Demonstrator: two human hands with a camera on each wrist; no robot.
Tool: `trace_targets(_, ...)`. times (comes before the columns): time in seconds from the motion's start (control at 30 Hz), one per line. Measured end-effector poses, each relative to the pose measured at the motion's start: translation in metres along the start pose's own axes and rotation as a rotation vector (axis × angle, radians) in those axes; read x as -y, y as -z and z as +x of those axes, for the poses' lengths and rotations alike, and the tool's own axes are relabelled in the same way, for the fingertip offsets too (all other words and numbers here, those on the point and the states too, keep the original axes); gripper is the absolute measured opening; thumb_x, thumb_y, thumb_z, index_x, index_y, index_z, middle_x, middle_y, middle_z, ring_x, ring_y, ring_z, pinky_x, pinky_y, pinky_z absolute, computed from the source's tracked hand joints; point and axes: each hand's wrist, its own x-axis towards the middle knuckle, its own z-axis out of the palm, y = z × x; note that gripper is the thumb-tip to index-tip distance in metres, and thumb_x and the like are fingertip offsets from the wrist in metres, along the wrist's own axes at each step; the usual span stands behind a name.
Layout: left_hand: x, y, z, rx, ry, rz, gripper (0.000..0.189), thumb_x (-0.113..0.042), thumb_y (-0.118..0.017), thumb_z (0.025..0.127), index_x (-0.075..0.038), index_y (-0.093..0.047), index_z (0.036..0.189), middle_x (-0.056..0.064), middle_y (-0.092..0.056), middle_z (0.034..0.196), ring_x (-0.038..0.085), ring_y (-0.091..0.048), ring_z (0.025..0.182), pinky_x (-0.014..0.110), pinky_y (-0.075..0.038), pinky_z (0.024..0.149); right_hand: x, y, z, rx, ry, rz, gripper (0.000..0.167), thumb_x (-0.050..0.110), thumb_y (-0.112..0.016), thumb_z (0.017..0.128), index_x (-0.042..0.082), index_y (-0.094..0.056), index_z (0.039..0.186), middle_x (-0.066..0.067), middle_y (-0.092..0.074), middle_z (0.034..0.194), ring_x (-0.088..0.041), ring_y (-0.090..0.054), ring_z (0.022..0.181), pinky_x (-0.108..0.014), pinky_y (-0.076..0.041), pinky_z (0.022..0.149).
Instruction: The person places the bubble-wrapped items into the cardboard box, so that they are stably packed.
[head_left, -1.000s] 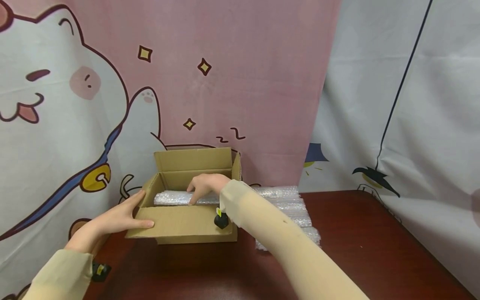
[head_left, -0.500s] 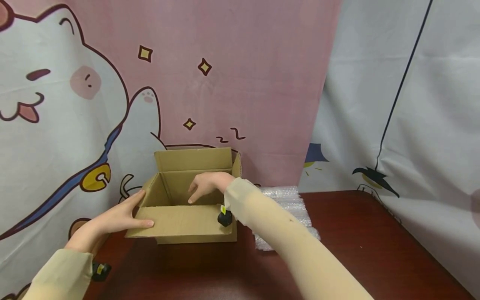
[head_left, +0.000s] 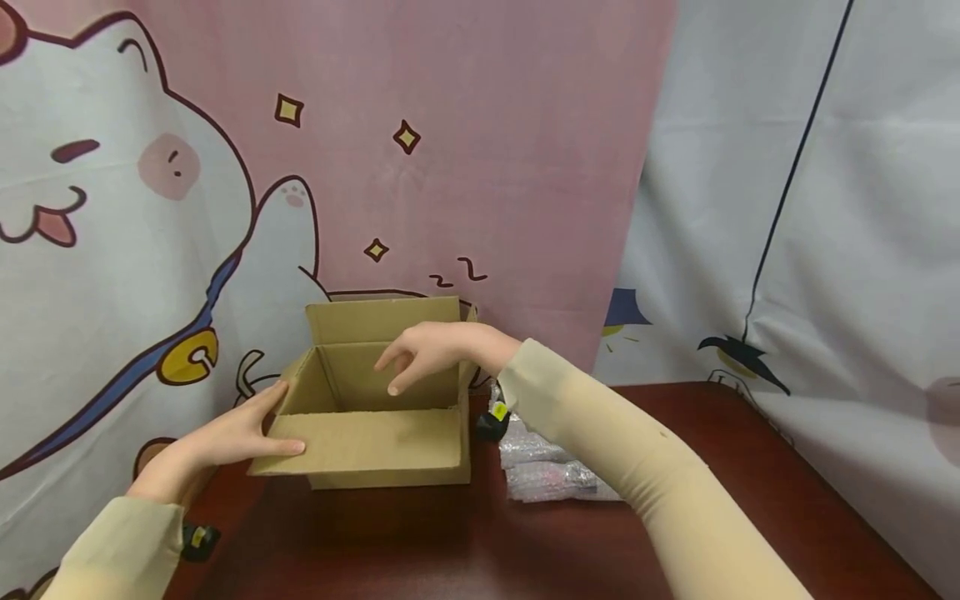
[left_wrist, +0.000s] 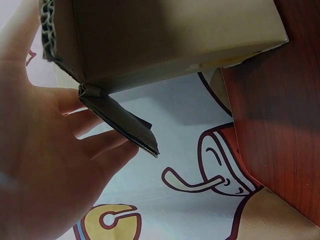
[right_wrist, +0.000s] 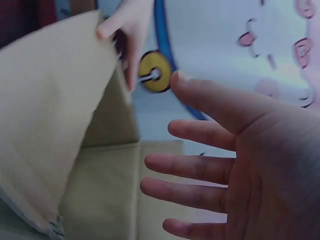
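An open cardboard box (head_left: 390, 450) stands on the table, its front flap (head_left: 367, 440) folded outward. My left hand (head_left: 225, 437) holds the box's left front corner, thumb on the front flap and fingers along the left side flap (left_wrist: 122, 122). Above the box's right part hovers my right hand (head_left: 435, 346), apart from it; its fingers (right_wrist: 190, 192) are spread with nothing between them in the right wrist view. Bubble-wrapped packs (head_left: 555, 479) lie to the right of the box, partly behind my right forearm. The front flap hides the bottom of the box.
The dark red table (head_left: 750, 475) reaches to the right and toward me. A printed cloth (head_left: 525, 167) hangs close behind the box and along the left side. The box's back flap (head_left: 382, 321) stands up near that cloth.
A bubble-wrapped pack under my right hand has gone down out of sight inside the box. The right hand has let go and moved up and right. My left hand stays put.
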Motion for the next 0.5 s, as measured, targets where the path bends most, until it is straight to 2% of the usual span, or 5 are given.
trace_targets(0.17,0.001,-0.001,-0.001,0.000,-0.004,0.000,0.109,-0.036,-0.080,0.078,0.017,-0.013,0.147,0.041,-0.018,0.147,0.058,-0.022,0.132,0.069,-0.027,0.098,0.008,0.005,-0.040,-0.062,0.079,0.056,0.052,0.034,-0.068,0.092,0.019,-0.054,0.140,-0.002,-0.064,0.123,-0.010,-0.060,0.110,-0.027,-0.045,0.094)
trace_targets(0.27,0.001,-0.001,-0.001,0.000,-0.003,0.013,0.109,-0.037,-0.079,0.078,0.018,-0.014,0.146,0.042,-0.018,0.147,0.058,-0.022,0.132,0.068,-0.027,0.099,0.009,0.002,-0.067,-0.102,0.133,0.070,0.052,0.033,-0.068,0.092,0.019,-0.054,0.140,-0.002,-0.063,0.123,-0.005,-0.060,0.106,-0.028,-0.047,0.091)
trace_targets(0.5,0.001,0.001,0.000,0.001,-0.004,0.002,0.109,-0.036,-0.080,0.078,0.018,-0.013,0.146,0.042,-0.017,0.147,0.058,-0.021,0.132,0.068,-0.027,0.099,-0.003,-0.020,-0.125,-0.168,0.241,0.093,0.050,0.033,-0.068,0.092,0.016,-0.056,0.138,0.008,-0.063,0.121,-0.003,-0.058,0.107,-0.026,-0.046,0.091)
